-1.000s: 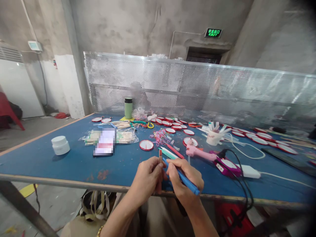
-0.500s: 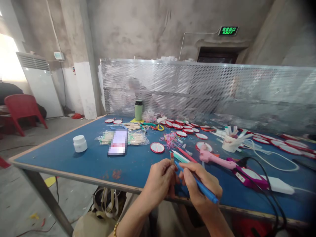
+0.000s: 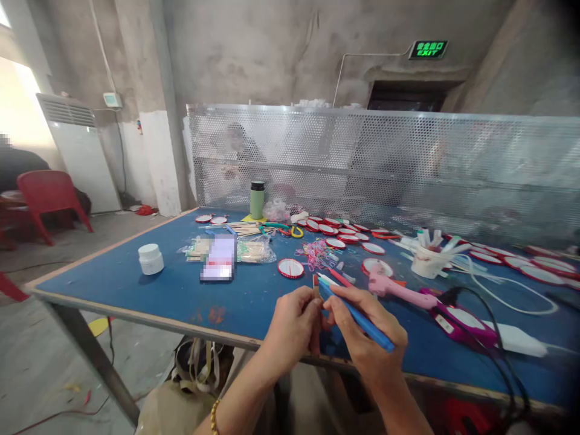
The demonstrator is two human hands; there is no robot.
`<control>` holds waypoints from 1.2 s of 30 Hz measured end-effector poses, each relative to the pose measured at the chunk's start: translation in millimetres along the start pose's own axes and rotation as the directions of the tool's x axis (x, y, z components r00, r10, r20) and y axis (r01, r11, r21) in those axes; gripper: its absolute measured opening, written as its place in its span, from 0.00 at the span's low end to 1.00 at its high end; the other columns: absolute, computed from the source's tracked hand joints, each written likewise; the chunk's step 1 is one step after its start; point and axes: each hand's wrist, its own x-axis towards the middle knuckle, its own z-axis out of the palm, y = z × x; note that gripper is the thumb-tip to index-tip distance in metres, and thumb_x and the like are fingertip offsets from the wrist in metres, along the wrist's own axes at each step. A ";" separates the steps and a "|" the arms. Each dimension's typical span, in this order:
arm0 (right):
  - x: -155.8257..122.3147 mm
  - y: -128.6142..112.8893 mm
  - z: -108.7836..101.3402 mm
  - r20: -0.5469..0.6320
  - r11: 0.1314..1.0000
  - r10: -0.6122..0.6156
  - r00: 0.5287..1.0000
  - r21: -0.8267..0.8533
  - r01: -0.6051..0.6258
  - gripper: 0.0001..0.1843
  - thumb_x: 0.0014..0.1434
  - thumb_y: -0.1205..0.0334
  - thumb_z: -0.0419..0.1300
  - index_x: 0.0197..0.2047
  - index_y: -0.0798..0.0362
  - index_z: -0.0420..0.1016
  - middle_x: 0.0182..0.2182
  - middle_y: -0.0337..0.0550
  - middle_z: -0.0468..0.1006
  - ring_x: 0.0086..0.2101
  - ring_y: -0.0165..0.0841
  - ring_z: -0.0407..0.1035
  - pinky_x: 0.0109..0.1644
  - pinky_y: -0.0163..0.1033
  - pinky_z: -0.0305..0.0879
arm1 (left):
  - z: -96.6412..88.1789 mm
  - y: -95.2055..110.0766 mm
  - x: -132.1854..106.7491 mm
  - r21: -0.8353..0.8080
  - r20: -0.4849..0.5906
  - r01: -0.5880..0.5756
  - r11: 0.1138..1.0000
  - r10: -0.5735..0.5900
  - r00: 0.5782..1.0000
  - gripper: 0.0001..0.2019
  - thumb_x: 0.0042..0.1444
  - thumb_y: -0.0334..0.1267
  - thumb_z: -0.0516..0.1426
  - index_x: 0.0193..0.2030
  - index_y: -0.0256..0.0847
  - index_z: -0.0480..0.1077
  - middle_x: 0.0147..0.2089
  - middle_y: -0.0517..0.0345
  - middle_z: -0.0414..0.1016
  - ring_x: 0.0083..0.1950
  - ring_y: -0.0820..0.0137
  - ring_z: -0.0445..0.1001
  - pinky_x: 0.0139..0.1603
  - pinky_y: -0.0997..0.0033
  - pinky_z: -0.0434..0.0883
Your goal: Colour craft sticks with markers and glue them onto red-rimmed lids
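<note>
My left hand is closed in a pinch on a small flat wooden piece with a red end, held upright over the table's front edge. My right hand grips a blue pen between thumb and fingers. The pen's front end is right beside the wooden piece; whether they touch I cannot tell. Just beyond the hands lie a pink pen and other pens. A round white disc with a red rim lies ahead of my left hand, by a tangle of coloured strings.
A pink glue gun with black cables lies to the right, near a white cup of pens. Leftward are a phone, a white jar and a green bottle. A perforated metal screen stands behind, a person beyond it.
The pen's front end has risen along the wooden piece, and its back end has come up and slightly left. The view has shifted a little. Both holds are unchanged.
</note>
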 end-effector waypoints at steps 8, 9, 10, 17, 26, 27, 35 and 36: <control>-0.8 -6.1 -5.1 0.038 0.985 -0.070 0.997 -0.154 0.075 0.06 0.63 0.64 0.58 0.35 0.51 0.75 0.21 0.33 0.76 0.21 0.27 0.72 0.26 0.32 0.67 | 0.2 -1.5 -2.3 -0.004 0.004 0.003 1.000 -0.003 1.000 0.13 0.63 0.43 0.50 0.30 0.40 0.64 0.15 0.67 0.65 0.12 0.77 0.61 0.14 0.80 0.54; -0.9 -6.8 -5.1 0.050 0.978 -0.102 0.994 -0.178 0.109 0.06 0.63 0.65 0.57 0.35 0.51 0.75 0.22 0.34 0.77 0.22 0.28 0.73 0.27 0.32 0.67 | 0.2 -1.7 -2.2 -0.003 0.001 -0.001 1.000 0.001 1.000 0.13 0.63 0.43 0.51 0.29 0.41 0.63 0.15 0.67 0.65 0.12 0.77 0.61 0.14 0.80 0.54; -0.9 -7.4 -5.0 0.056 0.971 -0.129 0.990 -0.195 0.138 0.05 0.63 0.65 0.57 0.36 0.51 0.74 0.23 0.35 0.78 0.24 0.28 0.74 0.29 0.32 0.68 | 0.1 -1.7 -2.2 0.001 0.000 -0.005 1.000 0.005 1.000 0.13 0.63 0.43 0.51 0.29 0.41 0.63 0.15 0.67 0.64 0.12 0.77 0.62 0.15 0.80 0.54; 0.6 -6.6 -1.1 0.062 0.978 -0.143 0.988 -0.145 0.151 0.04 0.63 0.67 0.58 0.38 0.51 0.75 0.26 0.35 0.79 0.24 0.27 0.74 0.31 0.31 0.69 | -0.3 1.2 -2.8 0.047 0.012 -0.009 0.999 0.009 1.000 0.14 0.64 0.44 0.50 0.28 0.41 0.62 0.15 0.67 0.64 0.14 0.76 0.63 0.16 0.80 0.56; 0.9 -5.7 0.8 0.058 0.974 -0.151 0.987 -0.161 0.158 0.04 0.62 0.67 0.58 0.37 0.52 0.75 0.25 0.34 0.77 0.23 0.25 0.73 0.30 0.30 0.68 | 0.7 0.0 -2.2 0.041 0.014 -0.009 0.999 0.008 1.000 0.14 0.63 0.44 0.51 0.28 0.42 0.61 0.15 0.67 0.63 0.14 0.75 0.63 0.15 0.79 0.56; 0.9 -5.9 0.7 0.058 0.974 -0.151 0.987 -0.163 0.159 0.04 0.62 0.67 0.58 0.37 0.52 0.75 0.25 0.34 0.77 0.23 0.25 0.73 0.30 0.30 0.67 | 0.5 -0.4 -2.1 0.036 0.014 -0.012 0.999 0.012 1.000 0.14 0.63 0.45 0.51 0.28 0.42 0.61 0.15 0.67 0.63 0.14 0.75 0.63 0.15 0.79 0.56; 2.5 -6.6 -0.2 0.060 0.970 -0.168 0.984 -0.168 0.176 0.04 0.62 0.68 0.58 0.37 0.52 0.75 0.25 0.35 0.78 0.24 0.26 0.72 0.31 0.30 0.68 | -0.6 -1.3 -2.3 0.057 0.014 -0.004 0.998 0.003 1.000 0.14 0.63 0.46 0.51 0.28 0.43 0.61 0.15 0.67 0.63 0.14 0.75 0.62 0.15 0.79 0.56; 2.6 -6.8 -0.2 0.061 0.969 -0.171 0.983 -0.171 0.179 0.04 0.62 0.68 0.58 0.37 0.52 0.75 0.25 0.35 0.78 0.24 0.26 0.72 0.31 0.30 0.67 | -0.6 -1.4 -2.2 0.059 0.016 -0.001 0.998 0.000 1.000 0.14 0.63 0.46 0.51 0.28 0.43 0.61 0.14 0.67 0.63 0.14 0.75 0.63 0.15 0.79 0.56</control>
